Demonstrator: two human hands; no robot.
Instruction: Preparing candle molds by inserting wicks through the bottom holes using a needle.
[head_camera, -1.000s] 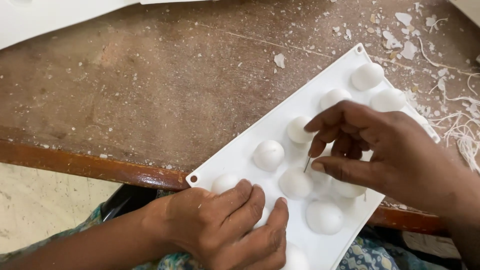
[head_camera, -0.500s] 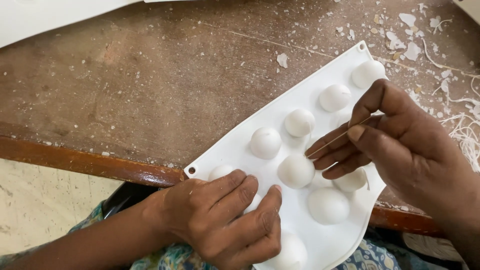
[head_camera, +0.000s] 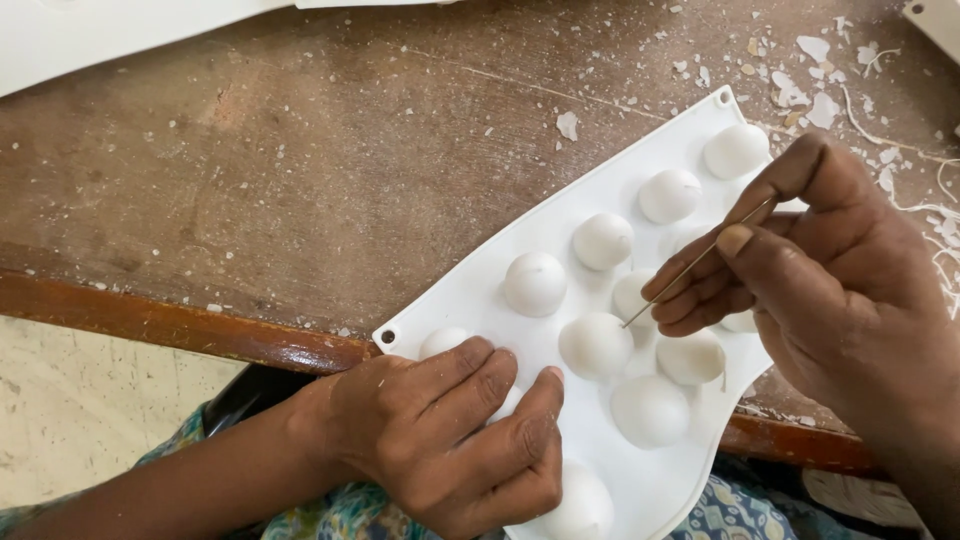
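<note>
A white flexible mould (head_camera: 540, 240) with several rounded domes lies bottom up across the front edge of a worn wooden table (head_camera: 300, 170). My left hand (head_camera: 450, 440) presses on the mould's near corner, covering one dome. My right hand (head_camera: 830, 270) hovers over the mould's right side and pinches a thin needle (head_camera: 690, 265) between thumb and forefinger. The needle's tip points down-left, close to a middle dome (head_camera: 632, 295).
White flakes and loose threads (head_camera: 930, 250) litter the table's right side. A white sheet (head_camera: 90, 35) lies at the top left. The table's front edge (head_camera: 170, 330) runs below the mould, with pale floor and patterned cloth beneath.
My right hand has drawn the needle up and to the right, out from among the domes, and now holds it slanted. The mould has bent slightly. My left hand has stayed in place.
</note>
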